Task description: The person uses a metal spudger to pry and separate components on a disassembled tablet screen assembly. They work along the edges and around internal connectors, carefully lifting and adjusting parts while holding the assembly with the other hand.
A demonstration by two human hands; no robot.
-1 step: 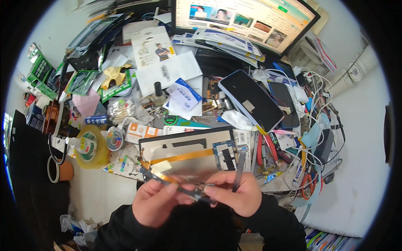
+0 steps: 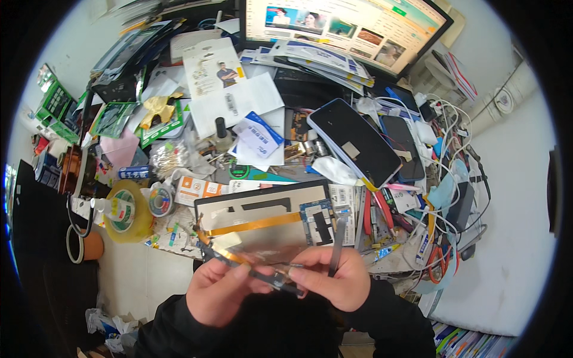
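My left hand (image 2: 218,289) pinches a narrow dark strip (image 2: 262,275), blurred, with an orange-gold flex cable and a pale tab at its left end. My right hand (image 2: 334,280) is closed around flat grey tweezers (image 2: 338,238), their back end rising above the knuckles. Its thumb and fingertips meet at the right part of the strip, where small details are too smeared to make out. Just beyond both hands lies a dark-framed tablet display panel (image 2: 268,206), back side up, carrying an orange ribbon cable (image 2: 256,224) and a blue circuit board (image 2: 318,222).
Clutter crowds the desk. A large phone (image 2: 355,143) rests on the right, near red-handled pliers (image 2: 383,209) and tangled white cables (image 2: 456,134). Left are a tape roll (image 2: 128,230), a white bottle (image 2: 119,209) and a solder spool (image 2: 160,200). A lit monitor (image 2: 352,30) stands behind.
The whole view has shifted slightly, so the desk things sit a little further left. Both hands keep nearly the same pose and the same hold.
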